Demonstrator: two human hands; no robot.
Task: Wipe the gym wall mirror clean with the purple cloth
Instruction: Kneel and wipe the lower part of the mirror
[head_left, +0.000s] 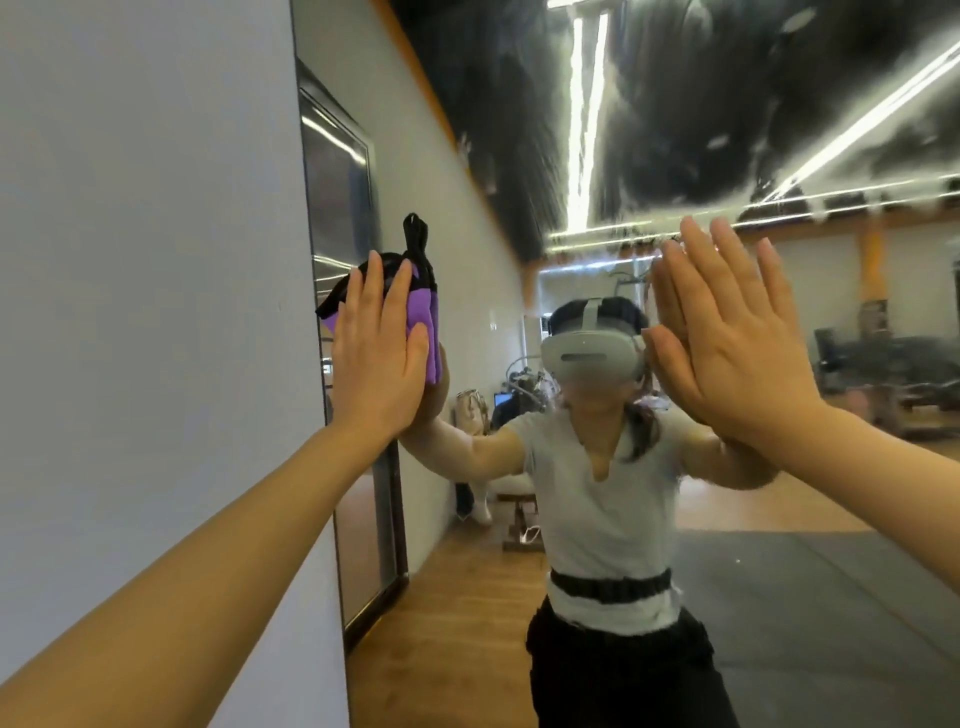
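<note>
The wall mirror (779, 597) fills the right part of the view, its left edge running down beside a grey wall. My left hand (376, 358) presses the purple cloth (423, 312), which has a black trim and loop, flat against the glass near that left edge, fingers straight. My right hand (732, 332) lies flat on the mirror to the right, fingers straight and pointing up, holding nothing. Smeared streaks show on the upper glass. The reflection shows a person with a headset facing me.
A plain grey wall (145, 260) stands left of the mirror's edge. Reflected in the glass are a wooden floor, a dark mat, a small bench, gym machines and ceiling light strips.
</note>
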